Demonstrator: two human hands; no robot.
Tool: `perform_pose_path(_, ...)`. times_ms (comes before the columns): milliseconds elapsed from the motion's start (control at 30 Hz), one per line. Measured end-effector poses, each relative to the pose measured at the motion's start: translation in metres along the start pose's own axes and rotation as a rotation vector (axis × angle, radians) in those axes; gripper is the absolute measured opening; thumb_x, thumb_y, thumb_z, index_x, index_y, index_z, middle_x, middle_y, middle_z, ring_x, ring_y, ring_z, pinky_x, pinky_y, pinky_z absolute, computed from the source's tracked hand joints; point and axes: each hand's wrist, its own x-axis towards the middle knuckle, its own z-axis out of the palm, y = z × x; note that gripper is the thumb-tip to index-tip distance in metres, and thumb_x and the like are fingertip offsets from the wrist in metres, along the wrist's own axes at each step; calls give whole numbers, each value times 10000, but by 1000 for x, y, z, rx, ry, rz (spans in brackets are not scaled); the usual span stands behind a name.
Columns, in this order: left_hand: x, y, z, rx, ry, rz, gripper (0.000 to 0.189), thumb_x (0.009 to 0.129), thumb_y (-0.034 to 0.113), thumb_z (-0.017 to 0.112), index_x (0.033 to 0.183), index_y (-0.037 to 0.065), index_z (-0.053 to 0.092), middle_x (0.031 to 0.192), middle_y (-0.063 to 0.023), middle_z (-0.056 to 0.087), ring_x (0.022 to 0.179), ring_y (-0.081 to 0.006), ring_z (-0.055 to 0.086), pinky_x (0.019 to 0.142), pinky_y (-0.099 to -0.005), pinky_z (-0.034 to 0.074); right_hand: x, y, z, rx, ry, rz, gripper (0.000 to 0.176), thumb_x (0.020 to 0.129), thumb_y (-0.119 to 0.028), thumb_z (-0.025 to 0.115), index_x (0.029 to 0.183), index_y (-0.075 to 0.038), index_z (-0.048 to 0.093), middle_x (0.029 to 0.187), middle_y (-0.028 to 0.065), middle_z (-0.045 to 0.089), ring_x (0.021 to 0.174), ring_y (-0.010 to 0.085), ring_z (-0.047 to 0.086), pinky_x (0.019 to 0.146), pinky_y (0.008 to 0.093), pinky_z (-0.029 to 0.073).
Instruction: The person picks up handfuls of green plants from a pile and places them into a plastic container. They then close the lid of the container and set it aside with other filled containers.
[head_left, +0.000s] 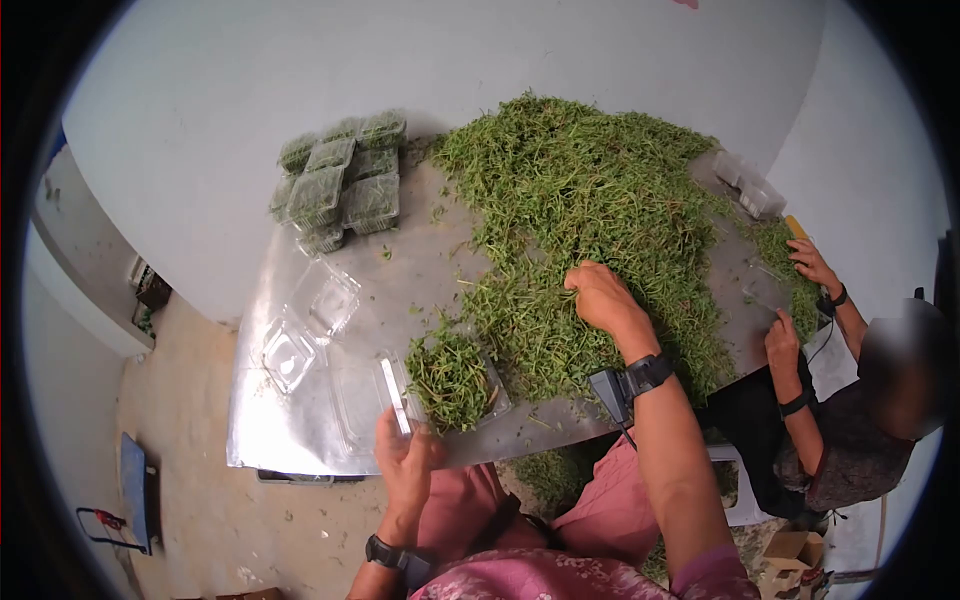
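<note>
A clear plastic clamshell box [497,385] near the front edge of the table is heaped with cut green stems and leaves [447,375], its lid [355,400] folded out to the left. My left hand [405,455] is closed on the near edge of this box, below a pale strip [394,395] that may be glare or a label. My right hand [605,298] reaches into the large pile of greens [590,190], fingers bent together on some stems; the fingertips are partly hidden.
Filled clamshell boxes [318,195] are stacked at the back left. Opened clear boxes [325,298] lie on the metal table [265,400] at left. At right, another person [850,430] works beside greens and clear trays [750,187]. A blue cart [135,490] stands on the floor.
</note>
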Motion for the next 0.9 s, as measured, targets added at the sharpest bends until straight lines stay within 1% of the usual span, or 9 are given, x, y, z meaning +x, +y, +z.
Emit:
perform_pose_path(133, 0, 2, 1, -2, 0, -8, 397, 920, 60, 534, 1284, -18, 398, 662, -36, 546, 509, -104, 504, 471, -232, 429, -11, 9, -20, 175, 108, 5, 192, 812, 55, 609, 998, 7, 625, 1010, 151, 615, 986, 354, 594, 827, 466, 486)
perform_pose_path(233, 0, 0, 0, 10, 0, 5, 394, 921, 61, 534, 1282, -18, 397, 656, -34, 546, 510, -103, 505, 474, -231, 427, -18, 5, -43, 243, 19, -48, 237, 771, 113, 573, 973, 2, 628, 999, 168, 636, 952, 357, 612, 802, 438, 492)
perform_pose_path(267, 0, 2, 1, 7, 0, 0, 392, 921, 61, 533, 1281, -18, 397, 656, -34, 546, 510, -103, 505, 474, -231, 427, -13, 19, -35, 306, 79, -182, 172, 782, 69, 588, 939, 18, 633, 871, 172, 662, 813, 308, 647, 720, 425, 499)
perform_pose_path(367, 0, 3, 1, 14, -5, -8, 389, 922, 60, 532, 1279, -17, 398, 656, -33, 547, 510, -103, 505, 474, -230, 427, -24, 1, -58, 277, -105, -95, 228, 773, 5, 630, 999, 38, 642, 851, 136, 675, 741, 214, 657, 619, 333, 510)
perform_pose_path(467, 2, 0, -1, 37, -8, -4, 387, 922, 58, 532, 1278, -15, 399, 658, -33, 547, 510, -102, 505, 473, -232, 428, -27, -8, -58, 426, -358, -13, 292, 751, -73, 688, 1012, 49, 645, 756, 114, 663, 682, 187, 641, 620, 307, 504)
perform_pose_path(567, 1, -2, -1, 33, 1, -6, 387, 920, 55, 533, 1277, -14, 401, 668, -34, 547, 509, -103, 505, 473, -234, 431, -20, 7, -36, 283, -371, 18, 294, 747, -81, 689, 1005, 52, 641, 770, 117, 667, 693, 185, 644, 635, 331, 513)
perform_pose_path(600, 1, -4, -2, 33, 1, -2, 387, 919, 54, 534, 1276, -14, 402, 673, -34, 546, 509, -103, 505, 472, -235, 431, -17, 8, -33, 37, -315, -33, 316, 732, -102, 710, 992, 59, 634, 846, 150, 679, 753, 227, 669, 673, 368, 529)
perform_pose_path(800, 1, 0, 1, -1, 12, -9, 384, 916, 59, 544, 1271, -9, 415, 701, -29, 543, 508, -100, 503, 466, -233, 429, -28, 1, -34, 212, -147, -106, 320, 708, -138, 754, 943, 39, 628, 934, 187, 654, 887, 324, 638, 745, 399, 513)
perform_pose_path(900, 0, 7, 6, -29, 15, -22, 379, 917, 66, 548, 1267, -7, 423, 702, -26, 543, 509, -98, 502, 463, -229, 426, -28, -5, -19, 49, -93, -112, 301, 713, -143, 754, 907, 39, 613, 935, 187, 626, 967, 341, 597, 807, 409, 490)
